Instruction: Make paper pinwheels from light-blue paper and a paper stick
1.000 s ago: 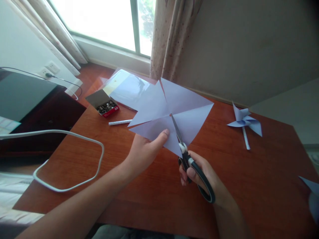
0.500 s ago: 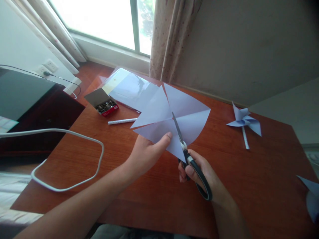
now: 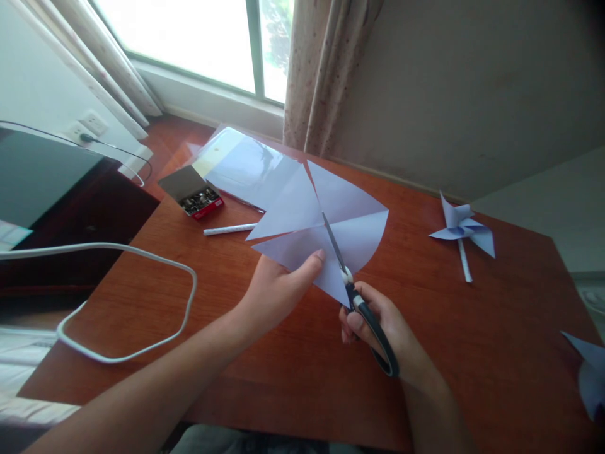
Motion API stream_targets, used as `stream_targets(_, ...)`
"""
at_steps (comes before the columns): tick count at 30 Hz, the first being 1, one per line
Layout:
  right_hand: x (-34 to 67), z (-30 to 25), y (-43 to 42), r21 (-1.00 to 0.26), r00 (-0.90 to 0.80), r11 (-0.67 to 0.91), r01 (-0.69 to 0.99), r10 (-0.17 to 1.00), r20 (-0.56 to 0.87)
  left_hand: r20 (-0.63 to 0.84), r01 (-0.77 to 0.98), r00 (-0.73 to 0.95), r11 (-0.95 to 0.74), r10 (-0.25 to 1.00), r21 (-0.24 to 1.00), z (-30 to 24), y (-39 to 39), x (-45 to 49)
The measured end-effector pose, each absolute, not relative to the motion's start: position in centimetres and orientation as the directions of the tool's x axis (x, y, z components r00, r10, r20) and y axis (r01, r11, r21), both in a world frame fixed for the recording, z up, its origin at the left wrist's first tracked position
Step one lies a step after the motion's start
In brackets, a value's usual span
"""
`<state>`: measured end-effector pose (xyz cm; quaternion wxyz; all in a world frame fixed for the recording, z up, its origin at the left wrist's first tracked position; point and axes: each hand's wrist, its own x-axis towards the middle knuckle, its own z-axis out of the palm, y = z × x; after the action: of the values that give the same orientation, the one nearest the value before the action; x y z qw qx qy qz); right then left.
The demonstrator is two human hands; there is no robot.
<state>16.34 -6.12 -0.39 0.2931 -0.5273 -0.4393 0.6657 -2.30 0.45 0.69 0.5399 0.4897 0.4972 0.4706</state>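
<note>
Over the table, my left hand (image 3: pixel 278 293) pinches a square of white paper (image 3: pixel 288 208) with the thumb on top; its fingers are hidden beneath the sheet. Slits run from the paper's corners toward its middle. My right hand (image 3: pixel 378 321) grips a pair of scissors (image 3: pixel 354 296) with black handles. One blade lies on top of the paper, its tip near the centre; the other blade is hidden below. The blades sit in the cut at the near right corner.
A finished paper pinwheel (image 3: pixel 460 227) lies on the right of the wooden table (image 3: pixel 472 353). At the back left are an open box of metal pins (image 3: pixel 201 200), a rolled paper stick (image 3: pixel 229 229) and a clear plastic sleeve (image 3: pixel 250 164). A white cable (image 3: pixel 191 296) loops at the left.
The scissor blades have closed a little, and the paper's right side has shifted slightly left. Both hands keep their holds.
</note>
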Motion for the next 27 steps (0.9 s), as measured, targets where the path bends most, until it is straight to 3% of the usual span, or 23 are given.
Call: stream_targets(27, 16.39, -0.71, -6.25, -0.896, -0.257, -0.44, 0.066, 0.86, -0.441, -0.064, -0.015, 0.046, 0.065, 0.997, 0.998, 0.64, 0.52, -2.32)
